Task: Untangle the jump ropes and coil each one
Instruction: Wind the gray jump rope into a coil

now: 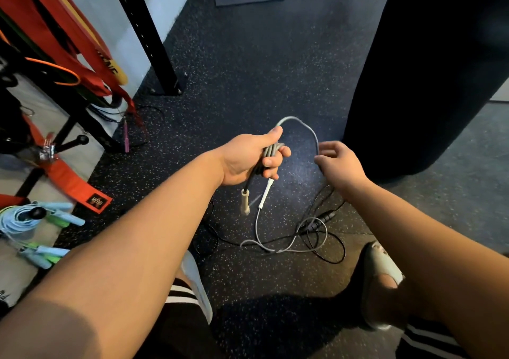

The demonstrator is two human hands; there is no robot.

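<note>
My left hand grips several gathered loops of a grey jump rope, with a beige handle and a white handle hanging below the fist. One grey loop arcs up and over to my right hand, whose curled fingers hold the strand. The rest of the grey rope trails down to the floor. There it crosses a thin black jump rope with black handles, lying loose in front of my feet.
A large black punching bag hangs at the right. A black rack post and red straps stand at the left, with light blue and green jump ropes on the pale floor. A purple-handled rope lies by the rack.
</note>
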